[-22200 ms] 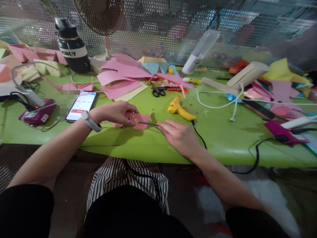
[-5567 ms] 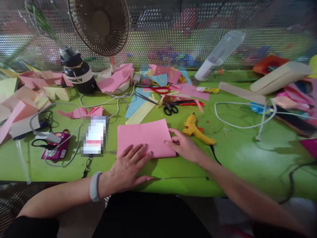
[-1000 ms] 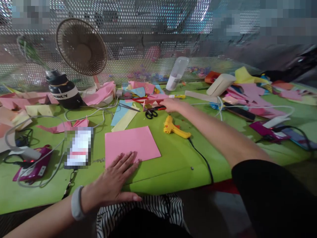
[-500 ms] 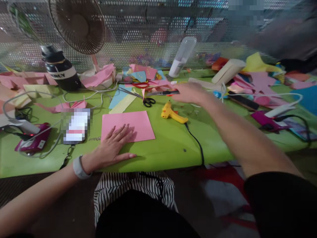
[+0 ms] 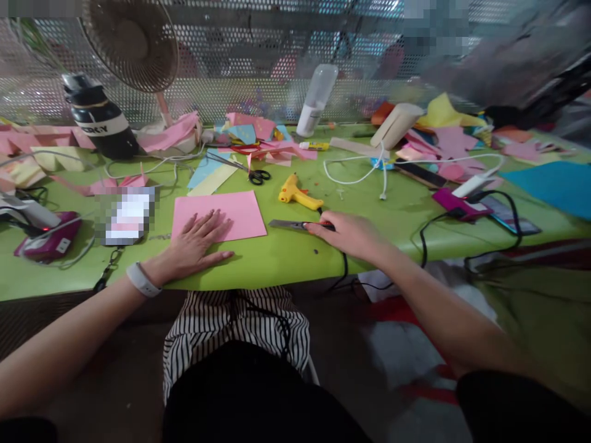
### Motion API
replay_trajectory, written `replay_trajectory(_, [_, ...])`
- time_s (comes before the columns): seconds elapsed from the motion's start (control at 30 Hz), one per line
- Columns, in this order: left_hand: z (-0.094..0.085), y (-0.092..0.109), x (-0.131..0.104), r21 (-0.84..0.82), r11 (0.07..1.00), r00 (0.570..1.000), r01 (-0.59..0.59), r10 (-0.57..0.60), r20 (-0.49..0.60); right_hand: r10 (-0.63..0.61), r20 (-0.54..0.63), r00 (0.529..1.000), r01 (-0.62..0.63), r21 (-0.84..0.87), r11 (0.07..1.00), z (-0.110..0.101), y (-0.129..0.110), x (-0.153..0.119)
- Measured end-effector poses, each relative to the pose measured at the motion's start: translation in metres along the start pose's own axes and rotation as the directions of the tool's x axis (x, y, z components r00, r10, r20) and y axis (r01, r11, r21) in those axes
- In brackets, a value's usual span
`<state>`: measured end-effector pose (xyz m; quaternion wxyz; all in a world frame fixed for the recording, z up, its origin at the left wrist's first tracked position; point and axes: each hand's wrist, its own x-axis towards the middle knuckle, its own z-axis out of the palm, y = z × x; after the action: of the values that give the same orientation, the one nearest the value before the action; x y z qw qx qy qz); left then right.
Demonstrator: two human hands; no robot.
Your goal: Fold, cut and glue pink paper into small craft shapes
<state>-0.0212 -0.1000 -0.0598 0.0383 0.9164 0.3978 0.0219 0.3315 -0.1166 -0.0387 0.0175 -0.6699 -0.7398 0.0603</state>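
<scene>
My left hand [image 5: 196,245] lies flat with spread fingers on a pink sheet of paper [image 5: 244,212] near the table's front edge. To the right of the sheet, my right hand [image 5: 353,234] is closed on a utility knife [image 5: 290,225], whose blade points left toward the paper's right edge. A yellow glue gun [image 5: 299,194] lies just behind the knife, its black cord running down past my right hand. Black-handled scissors [image 5: 257,176] rest behind the pink sheet, beside blue and pale yellow paper strips [image 5: 215,178].
On the green table [image 5: 249,264] a phone [image 5: 129,215] and a purple power strip [image 5: 50,237] stand left. A black bottle [image 5: 104,126], a fan [image 5: 132,46] and a clear bottle [image 5: 317,101] are at the back. Another purple power strip [image 5: 462,204], cables and paper scraps lie right.
My right hand has come back from the scraps toward the front, bringing the knife to the right of the pink sheet. My left hand stays flat on the sheet. The view has shifted slightly.
</scene>
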Motion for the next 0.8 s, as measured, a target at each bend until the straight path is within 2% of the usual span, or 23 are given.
replay_trajectory(0.23, [-0.0004,-0.0004,-0.001,0.021,1.0,1.0,0.01,-0.01,0.019,-0.069,-0.038,0.997,0.07,0.035,0.997,0.006,-0.0023,-0.0006])
replay_trajectory(0.6, [-0.0006,0.0006,0.0002,0.057,0.998,0.998,0.023,-0.026,0.054,-0.012,-0.016,1.0,0.013,0.052,0.999,0.0049,-0.0009,0.0032])
replay_trajectory(0.8, [0.0009,-0.0006,0.0008,0.07,0.997,0.998,0.022,-0.027,0.06,-0.046,-0.023,0.999,0.048,0.062,0.997,0.0069,0.0004,0.0042])
